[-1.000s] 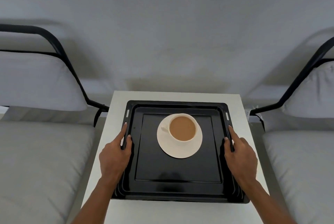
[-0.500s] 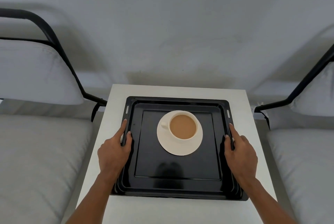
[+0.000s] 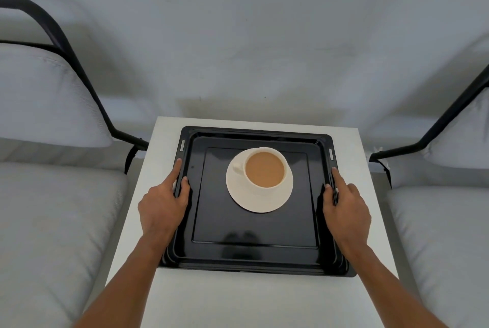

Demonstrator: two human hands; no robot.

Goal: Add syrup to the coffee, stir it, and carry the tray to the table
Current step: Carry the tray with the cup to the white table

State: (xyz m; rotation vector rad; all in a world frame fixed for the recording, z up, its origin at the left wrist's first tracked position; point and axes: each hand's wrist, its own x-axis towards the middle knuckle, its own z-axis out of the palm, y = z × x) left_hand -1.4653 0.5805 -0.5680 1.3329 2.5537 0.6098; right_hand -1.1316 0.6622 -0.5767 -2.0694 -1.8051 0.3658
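A black tray lies on the small white table. On its far half stands a white cup of light brown coffee on a white saucer, the cup's handle pointing left. My left hand grips the tray's left rim, thumb inside and fingers along the outer edge. My right hand grips the right rim the same way. The tray's underside is hidden, so I cannot tell whether it rests fully on the table.
A grey cushioned chair with a black tube frame stands close on the left of the table, and another on the right. A plain grey wall rises just behind the table's far edge.
The view has tilted slightly, so the tray and table sit a little higher in the picture. Both hands keep the same hold on the tray's rims.
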